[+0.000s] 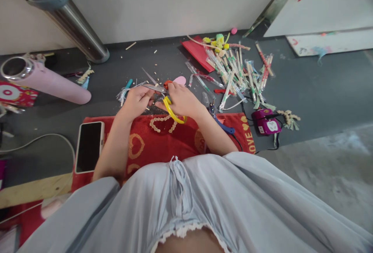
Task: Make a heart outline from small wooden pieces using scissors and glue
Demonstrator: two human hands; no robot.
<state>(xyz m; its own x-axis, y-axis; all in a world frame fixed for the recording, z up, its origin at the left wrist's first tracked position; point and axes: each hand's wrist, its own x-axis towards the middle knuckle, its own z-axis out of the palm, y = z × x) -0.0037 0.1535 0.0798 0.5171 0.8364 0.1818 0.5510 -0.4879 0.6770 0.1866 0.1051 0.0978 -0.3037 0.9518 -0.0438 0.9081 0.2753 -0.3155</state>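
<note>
My right hand [183, 99] is closed on a pair of scissors with yellow handles [175, 114]. The scissors' metal blades [155, 88] point left, toward my left hand [138, 99]. That left hand is closed in a pinch by the blades; what its fingers hold is too small to make out. Just below both hands, a pale braided cord [159, 120] lies curved on the red towel [163, 144]. A pink oval piece [180, 80] and an orange-red bit [167, 84] show beyond my right hand. Small pale scraps are scattered around, and a white-blue tassel [121, 95] lies left.
Wrapped sticks [230, 74] pile up at the right beside a red envelope [198, 53]. A blue-handled tool [223, 123] and a purple box [266, 122] with cables lie nearer. On the left are a phone [89, 147], a pink bottle [55, 84] and a metal post [80, 27].
</note>
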